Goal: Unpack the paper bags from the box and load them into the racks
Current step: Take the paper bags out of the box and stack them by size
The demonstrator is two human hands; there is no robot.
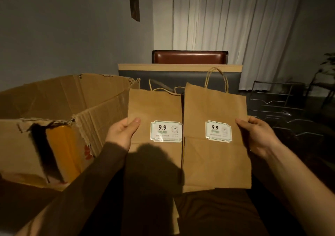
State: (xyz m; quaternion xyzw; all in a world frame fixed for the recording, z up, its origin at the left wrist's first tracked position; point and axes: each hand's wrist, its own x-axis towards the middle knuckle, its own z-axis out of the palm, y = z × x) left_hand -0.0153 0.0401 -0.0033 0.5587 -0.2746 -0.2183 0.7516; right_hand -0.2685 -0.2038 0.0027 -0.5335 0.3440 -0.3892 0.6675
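Observation:
Two flat brown paper bags with twine handles and white "9.9" stickers hang upright side by side in front of me. My left hand pinches the left bag at its left edge, thumb on the front. My right hand grips the right bag at its right edge. The open, torn cardboard box stands to the left, with something orange inside. The black wire racks stand at the right on the dark table.
A dark table with a light wooden edge stretches ahead, with a brown leather chair back behind it. White curtains hang beyond. A plant stands at the far right. More brown paper shows low between my arms.

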